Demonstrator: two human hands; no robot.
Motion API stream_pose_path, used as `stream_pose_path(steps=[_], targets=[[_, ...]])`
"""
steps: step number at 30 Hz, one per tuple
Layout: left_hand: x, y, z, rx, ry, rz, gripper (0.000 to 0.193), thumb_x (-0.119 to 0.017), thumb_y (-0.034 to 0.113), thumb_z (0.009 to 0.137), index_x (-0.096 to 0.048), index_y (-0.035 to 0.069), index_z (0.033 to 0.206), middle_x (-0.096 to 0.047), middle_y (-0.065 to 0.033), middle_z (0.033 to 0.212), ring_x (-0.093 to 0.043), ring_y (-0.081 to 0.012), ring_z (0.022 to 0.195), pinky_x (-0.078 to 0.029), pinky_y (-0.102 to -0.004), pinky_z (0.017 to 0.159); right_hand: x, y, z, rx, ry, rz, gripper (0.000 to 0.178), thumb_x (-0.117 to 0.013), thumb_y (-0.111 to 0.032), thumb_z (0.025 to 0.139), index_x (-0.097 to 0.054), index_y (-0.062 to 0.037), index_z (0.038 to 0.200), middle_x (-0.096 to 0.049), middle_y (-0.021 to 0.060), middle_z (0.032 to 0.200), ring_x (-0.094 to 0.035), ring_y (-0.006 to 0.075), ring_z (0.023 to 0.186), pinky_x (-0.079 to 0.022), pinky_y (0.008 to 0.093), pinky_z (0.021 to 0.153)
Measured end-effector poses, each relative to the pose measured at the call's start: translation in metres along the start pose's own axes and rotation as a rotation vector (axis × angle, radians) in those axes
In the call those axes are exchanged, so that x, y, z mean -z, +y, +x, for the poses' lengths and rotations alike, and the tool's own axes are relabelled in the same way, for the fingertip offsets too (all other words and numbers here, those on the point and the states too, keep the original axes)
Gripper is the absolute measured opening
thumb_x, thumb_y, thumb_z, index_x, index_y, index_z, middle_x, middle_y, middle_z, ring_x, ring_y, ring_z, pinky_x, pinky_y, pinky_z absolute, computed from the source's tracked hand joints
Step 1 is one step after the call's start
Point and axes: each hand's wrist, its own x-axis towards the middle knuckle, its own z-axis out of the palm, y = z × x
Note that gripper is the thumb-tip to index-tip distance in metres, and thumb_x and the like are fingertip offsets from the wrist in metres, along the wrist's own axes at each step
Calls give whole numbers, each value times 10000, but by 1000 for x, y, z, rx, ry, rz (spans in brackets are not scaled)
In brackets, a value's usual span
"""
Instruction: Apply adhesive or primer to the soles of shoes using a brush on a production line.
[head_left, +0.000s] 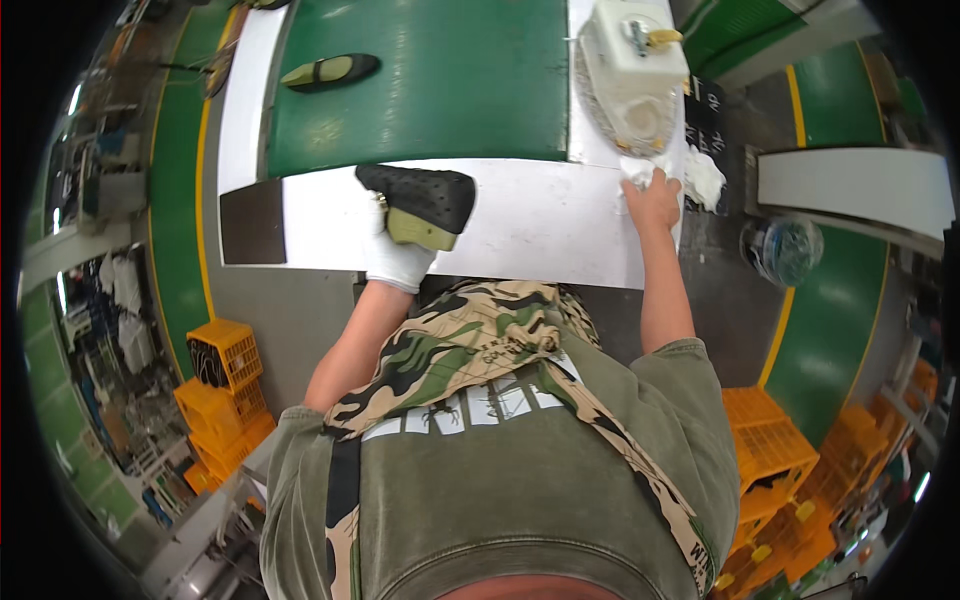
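My left hand point(393, 255), in a white glove, grips a black shoe with a pale green sole point(420, 205) over the white table edge point(530, 225). My bare right hand point(652, 200) reaches to the right end of the table and holds a crumpled white cloth point(637, 170), just below a white boxy machine point(633, 65) with a brass fitting on top. A second black and green shoe point(330, 72) lies farther off on the green conveyor belt point(440, 90).
More white rags point(703, 178) lie at the table's right edge. Orange plastic crates stand on the floor at the left point(222, 385) and right point(770, 460). A clear plastic bottle-like container point(782, 250) sits at the right by another white surface point(850, 190).
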Motion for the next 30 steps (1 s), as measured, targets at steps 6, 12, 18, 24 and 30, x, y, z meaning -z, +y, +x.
stream_pose_path(steps=[6, 12, 18, 24, 30], targets=[[-6, 1, -13, 1, 54, 43, 648, -553, 596, 876, -506, 151, 1344, -544, -49, 1364, -501, -247, 1262, -388, -429, 1092, -40, 6, -26, 359, 114, 210, 202, -679, -182, 815, -684, -73, 985, -651, 108, 902, -651, 242, 828, -511, 395, 714], [4, 14, -22, -17, 91, -39, 582, -499, 558, 922, -516, 148, 1334, -554, -50, 1348, -517, -248, 1243, -394, -426, 1087, 80, -136, -110, 511, -307, 1242, 319, -647, 39, 810, -673, -33, 1119, -621, 16, 950, -524, 70, 769, -433, 223, 641], [6, 24, -38, -68, -74, 70, 679, -327, 612, 969, -379, 129, 1442, -431, -101, 1447, -455, -291, 1308, -376, -469, 1103, 126, -212, -130, 1129, -364, 1157, 391, -677, 55, 783, -693, -58, 1156, -604, 51, 908, -569, 131, 780, -445, 249, 645], [7, 38, -72, -146, -15, -31, 648, -531, 544, 926, -461, 86, 1380, -534, -102, 1360, -504, -281, 1260, -380, -450, 1093, 114, -238, -147, 1162, -510, 1188, 313, -709, 33, 765, -719, -62, 1064, -602, 48, 882, -570, 138, 754, -439, 252, 640], [16, 48, -93, -213, 7, -73, 620, -586, 480, 923, -455, 72, 1372, -542, -120, 1343, -518, -292, 1243, -401, -455, 1079, 103, -256, -170, 955, -591, 1293, 187, -730, 8, 759, -652, 5, 929, -629, 68, 834, -605, 146, 751, -469, 277, 634]])
